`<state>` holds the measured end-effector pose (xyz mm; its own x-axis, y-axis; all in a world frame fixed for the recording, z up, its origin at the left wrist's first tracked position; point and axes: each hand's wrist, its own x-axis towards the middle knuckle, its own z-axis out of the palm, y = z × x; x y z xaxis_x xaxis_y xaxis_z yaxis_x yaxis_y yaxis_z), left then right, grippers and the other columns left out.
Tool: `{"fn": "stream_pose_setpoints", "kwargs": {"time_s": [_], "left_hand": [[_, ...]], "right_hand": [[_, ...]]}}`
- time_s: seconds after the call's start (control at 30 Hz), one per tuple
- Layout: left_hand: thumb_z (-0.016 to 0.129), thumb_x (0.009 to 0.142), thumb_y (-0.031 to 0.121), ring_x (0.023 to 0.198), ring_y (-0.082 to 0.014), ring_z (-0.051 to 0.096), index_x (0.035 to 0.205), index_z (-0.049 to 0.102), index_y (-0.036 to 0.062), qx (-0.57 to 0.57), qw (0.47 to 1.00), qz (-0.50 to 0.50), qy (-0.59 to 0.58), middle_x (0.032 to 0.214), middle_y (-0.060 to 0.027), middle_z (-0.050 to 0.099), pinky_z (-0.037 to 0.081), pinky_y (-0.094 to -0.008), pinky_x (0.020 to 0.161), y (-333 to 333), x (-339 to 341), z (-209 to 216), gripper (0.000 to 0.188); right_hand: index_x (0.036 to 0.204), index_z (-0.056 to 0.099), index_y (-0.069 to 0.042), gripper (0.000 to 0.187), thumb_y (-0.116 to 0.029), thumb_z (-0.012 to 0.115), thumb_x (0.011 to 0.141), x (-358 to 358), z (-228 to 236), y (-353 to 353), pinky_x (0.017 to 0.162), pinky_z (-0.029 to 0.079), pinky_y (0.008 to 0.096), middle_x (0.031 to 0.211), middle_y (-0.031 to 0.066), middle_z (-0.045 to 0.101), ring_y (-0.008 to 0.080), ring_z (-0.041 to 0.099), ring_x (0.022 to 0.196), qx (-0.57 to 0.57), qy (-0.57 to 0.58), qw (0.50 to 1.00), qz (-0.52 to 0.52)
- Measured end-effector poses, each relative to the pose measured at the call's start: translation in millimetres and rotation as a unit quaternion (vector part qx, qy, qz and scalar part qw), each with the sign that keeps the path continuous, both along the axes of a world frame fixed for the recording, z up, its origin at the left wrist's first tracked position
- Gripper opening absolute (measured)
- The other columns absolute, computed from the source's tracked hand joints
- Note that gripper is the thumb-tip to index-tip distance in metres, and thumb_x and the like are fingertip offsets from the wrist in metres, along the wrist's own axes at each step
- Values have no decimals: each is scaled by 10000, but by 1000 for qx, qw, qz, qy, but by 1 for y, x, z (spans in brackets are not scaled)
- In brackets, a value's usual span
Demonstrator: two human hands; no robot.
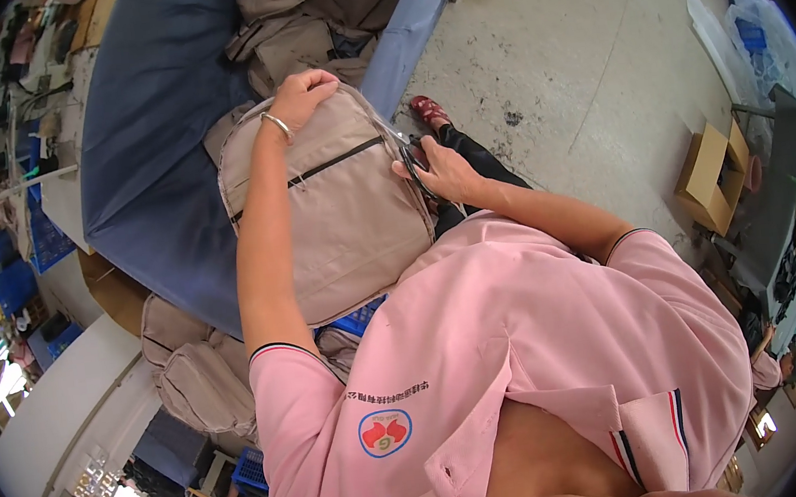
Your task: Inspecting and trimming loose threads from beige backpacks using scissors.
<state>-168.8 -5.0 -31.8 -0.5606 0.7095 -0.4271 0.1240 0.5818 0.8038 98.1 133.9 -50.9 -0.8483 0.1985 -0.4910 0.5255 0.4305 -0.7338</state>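
In front of me a beige backpack (347, 225) lies tilted, with a black zipper across it and a loose thread hanging near the zipper's middle. My left hand (303, 101) is closed on the top edge of the backpack, a bracelet on its wrist. At the backpack's right edge, my right hand (448, 171) grips a pair of black scissors (413, 169). The scissors' blades are partly hidden by the fingers and the bag's edge.
A large bin lined with blue cloth (156, 157) stands beyond the backpack, with several beige bags (300, 50) in it. More beige bags (199, 371) lie at the lower left. On the right, an open cardboard box (713, 178) stands beside a grey table (787, 178).
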Motion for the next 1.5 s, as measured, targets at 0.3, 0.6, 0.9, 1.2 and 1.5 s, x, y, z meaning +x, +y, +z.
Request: {"fn": "stream_pose_setpoints", "kwargs": {"time_s": [0.3, 0.6, 0.9, 1.2, 1.5], "left_hand": [[674, 879, 188, 827, -80, 557, 979, 714, 20, 53, 997, 33, -37, 868, 8, 667, 450, -234, 776, -7, 4, -5, 200], [677, 881, 172, 804, -56, 537, 983, 720, 23, 55, 995, 50, -67, 854, 34, 655, 440, -208, 756, -9, 5, -9, 186], [678, 901, 150, 823, -20, 530, 1028, 704, 20, 47, 994, 51, -81, 918, 60, 645, 432, -175, 773, -10, 8, -5, 183], [662, 906, 148, 842, -24, 533, 1024, 704, 22, 35, 996, 42, -70, 922, 58, 649, 431, -180, 787, -10, 8, -5, 178], [669, 871, 138, 866, -40, 553, 1021, 710, 31, 52, 993, 36, -101, 933, 39, 666, 441, -204, 824, -8, 13, 9, 188]], "right_hand": [[931, 501, 51, 794, -731, 571, 812, -17, 4, -10, 698, 507, 476, 803, 275, 638, 429, 654, 782, 5, 27, 999, -23], [886, 509, 57, 726, -660, 611, 840, -13, 3, -19, 653, 510, 479, 740, 274, 636, 443, 650, 727, -15, 48, 998, -40], [875, 449, 40, 669, -613, 597, 877, -23, 6, -13, 618, 483, 515, 721, 299, 607, 481, 623, 723, 56, 80, 995, -29], [880, 458, 39, 659, -605, 597, 883, -26, 5, -7, 624, 485, 506, 731, 284, 619, 465, 630, 718, 36, 65, 997, -1], [896, 484, 34, 705, -660, 594, 850, -28, 1, -9, 633, 500, 480, 715, 250, 628, 433, 643, 703, 14, 67, 998, -10]]}}
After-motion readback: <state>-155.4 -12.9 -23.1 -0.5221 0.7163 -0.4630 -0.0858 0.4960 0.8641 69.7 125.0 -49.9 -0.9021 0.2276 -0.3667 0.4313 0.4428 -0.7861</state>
